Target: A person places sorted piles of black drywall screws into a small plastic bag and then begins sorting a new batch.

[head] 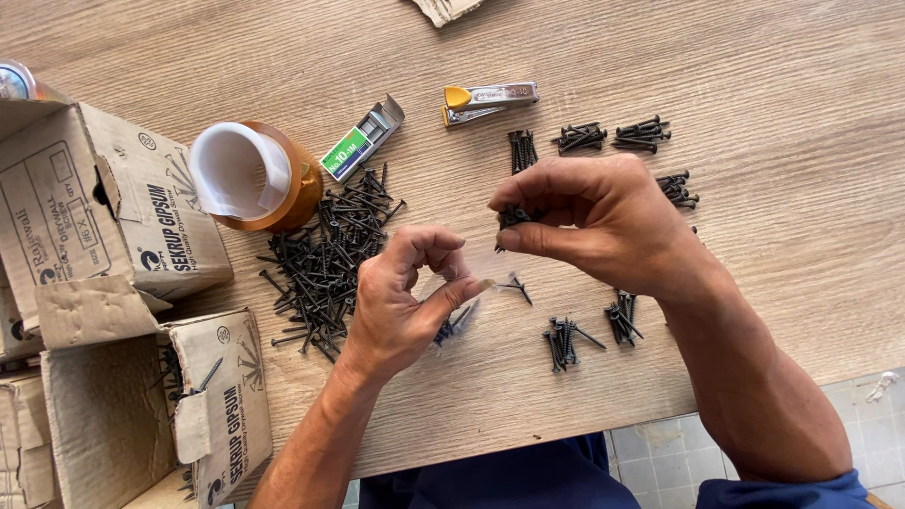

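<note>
Two cardboard boxes (113, 207), one stapler (488, 100), perhaps eight screw bundles (583, 139).

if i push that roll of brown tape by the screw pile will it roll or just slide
The roll of brown tape seems to lie tilted rather than flat, so it may wobble or roll. Probably light with its hollow core. The loose screws touching it would likely scatter.
</note>
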